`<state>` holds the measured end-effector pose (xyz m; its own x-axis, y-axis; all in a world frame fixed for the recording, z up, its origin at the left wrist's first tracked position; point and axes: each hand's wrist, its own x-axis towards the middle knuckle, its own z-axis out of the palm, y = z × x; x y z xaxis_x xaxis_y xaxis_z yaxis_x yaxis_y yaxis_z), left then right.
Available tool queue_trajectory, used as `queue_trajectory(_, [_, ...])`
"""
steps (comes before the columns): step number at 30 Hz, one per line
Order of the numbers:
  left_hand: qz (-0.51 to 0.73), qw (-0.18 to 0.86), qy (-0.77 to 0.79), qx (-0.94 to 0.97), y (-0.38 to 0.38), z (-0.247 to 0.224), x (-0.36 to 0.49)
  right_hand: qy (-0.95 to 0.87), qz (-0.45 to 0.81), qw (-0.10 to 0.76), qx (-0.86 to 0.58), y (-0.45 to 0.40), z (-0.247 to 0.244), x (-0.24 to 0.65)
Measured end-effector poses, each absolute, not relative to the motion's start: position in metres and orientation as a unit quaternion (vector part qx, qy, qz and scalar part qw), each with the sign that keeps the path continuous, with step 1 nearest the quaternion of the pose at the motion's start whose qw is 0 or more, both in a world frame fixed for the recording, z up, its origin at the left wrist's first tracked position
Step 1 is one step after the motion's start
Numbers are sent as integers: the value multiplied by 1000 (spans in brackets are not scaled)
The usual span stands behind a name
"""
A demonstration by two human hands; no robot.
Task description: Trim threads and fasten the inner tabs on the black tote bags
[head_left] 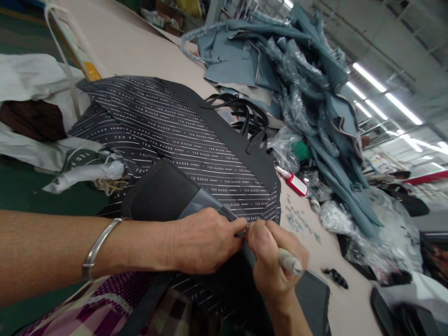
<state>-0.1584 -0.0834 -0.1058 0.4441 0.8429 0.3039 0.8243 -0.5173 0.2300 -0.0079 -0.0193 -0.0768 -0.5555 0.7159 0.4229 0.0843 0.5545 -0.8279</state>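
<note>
A black bag piece (159, 189) with a grey strip across it lies over dark lining fabric (196, 140) printed with white lettering and stripes. My left hand (206, 240), a silver bangle on its wrist, is closed on the edge of the bag piece, with thumb and forefinger pinched together. Right against it, my right hand (271, 259) is wrapped round a pale pen-like tool (290, 262), whose rear end sticks out beside the palm. The tool's tip is hidden between the two hands.
Grey-blue bags (241, 60) partly wrapped in plastic are heaped at the back. Black straps (252, 116), a red-and-white bottle (294, 181) and several small metal rings (294, 219) lie on the beige table (140, 44). White cloth (31, 77) hangs at left.
</note>
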Motion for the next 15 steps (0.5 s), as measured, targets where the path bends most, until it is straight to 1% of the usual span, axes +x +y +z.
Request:
queue_trajectory(4, [181,16,493,851,-84,-105,-159,-747,465,364,-306,-3,-66,-21])
queue_trajectory(5, [179,15,494,851,-84,-105,-159,-748,465,350,-317,0,-63,-27])
queue_trajectory(8, [178,12,499,848,-85,-109,-159,-785,421,295,-346,5,-56,-46])
queue_trajectory(11, [209,-5,481,851,-83,-115,-158,-813,382,250,-361,2,-55,-62])
queue_trajectory(15, [244,-20,451,858,-78,-123,-157,-857,319,222,-339,-7,-56,-72])
